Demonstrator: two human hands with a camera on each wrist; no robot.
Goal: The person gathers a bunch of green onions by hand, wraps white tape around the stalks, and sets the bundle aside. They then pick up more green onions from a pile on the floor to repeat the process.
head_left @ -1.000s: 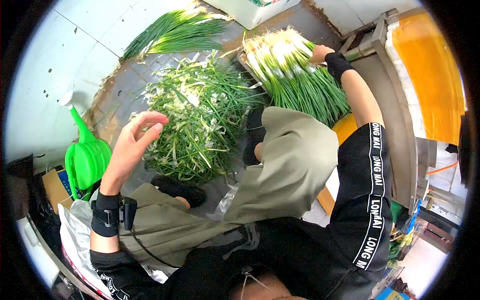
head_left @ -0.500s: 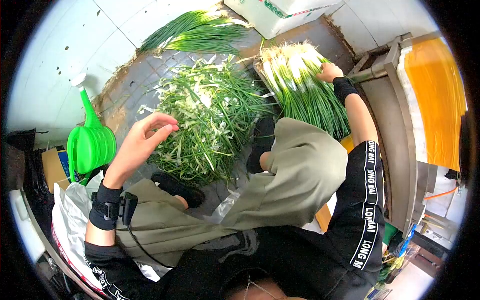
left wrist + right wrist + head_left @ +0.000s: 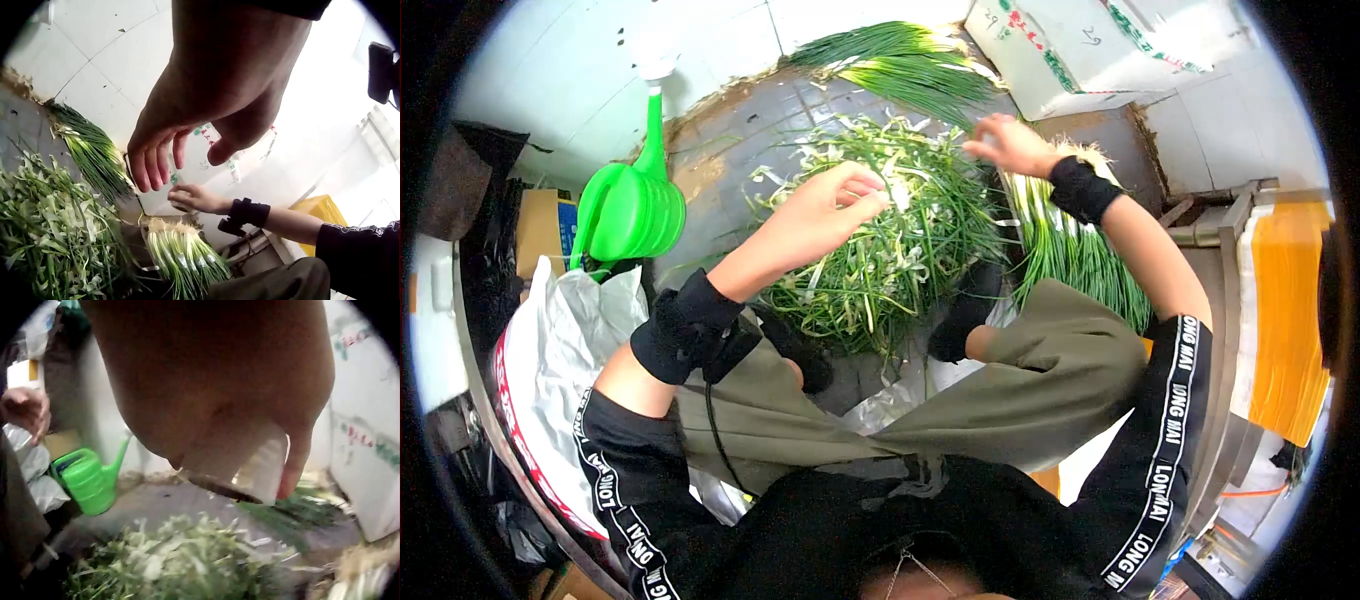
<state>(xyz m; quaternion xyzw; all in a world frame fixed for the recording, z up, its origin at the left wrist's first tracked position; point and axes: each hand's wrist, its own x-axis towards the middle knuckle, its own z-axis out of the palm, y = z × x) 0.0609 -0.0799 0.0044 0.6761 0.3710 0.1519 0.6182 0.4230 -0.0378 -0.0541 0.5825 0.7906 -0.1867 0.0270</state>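
Loosely bent and empty, the left hand (image 3: 825, 215) hovers over the heap of loose green leaves and pale peelings (image 3: 890, 270); the left wrist view shows the thumb apart from the fingers. The right hand (image 3: 1012, 147) is above the root end of the neat row of green onions (image 3: 1090, 265), near the heap's upper right. In the right wrist view that hand holds a pale, blurred object (image 3: 265, 465), perhaps a tape roll, between thumb and fingers. Another onion bunch (image 3: 910, 70) lies on the floor by the wall.
A green watering can (image 3: 635, 215) stands at the left, beside a white bag (image 3: 565, 330). A white foam box (image 3: 1070, 60) is at the back right. Metal framing (image 3: 1200, 235) and a yellow-orange panel (image 3: 1285, 320) border the right side. The person's legs flank the heap.
The right hand has lifted off the onion row and moved left, toward the heap. Higher over the heap now, the left hand has come inward. The head view has shifted.
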